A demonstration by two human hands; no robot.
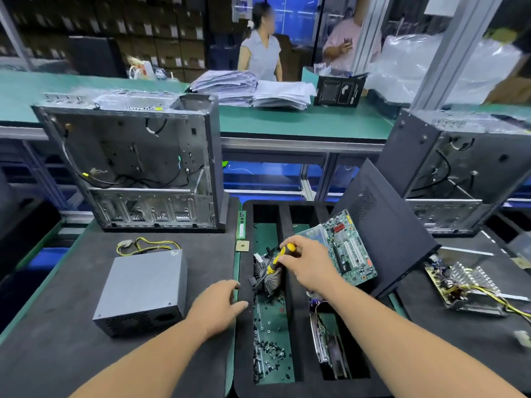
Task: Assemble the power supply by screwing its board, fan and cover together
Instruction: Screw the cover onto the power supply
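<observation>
currently the right hand [304, 261] is gripping a yellow and black screwdriver [278, 259] over the middle slot of the black foam tray [244, 334], with the tip hanging down toward a fan [268, 278] lying in that slot. the left hand [218, 305] is resting on the tray's left rim, fingers relaxed and holding nothing. the power supply [142, 291] is sitting closed on the dark mat to the left, well apart from both hands. its long axis is running from near-left to far-right, the vented face is pointing toward the worker, and the yellow wires [143, 245] are trailing from the far end. loose screws [270, 351] are lying scattered in the near part of the same slot. risk noted: the screwdriver tip is hanging close to the fan blades and could catch or scratch them if lowered carelessly. second risk: the small screws could scatter or drop between tray walls if picked hastily. a circuit board [350, 251] is leaning in the next slot.
</observation>
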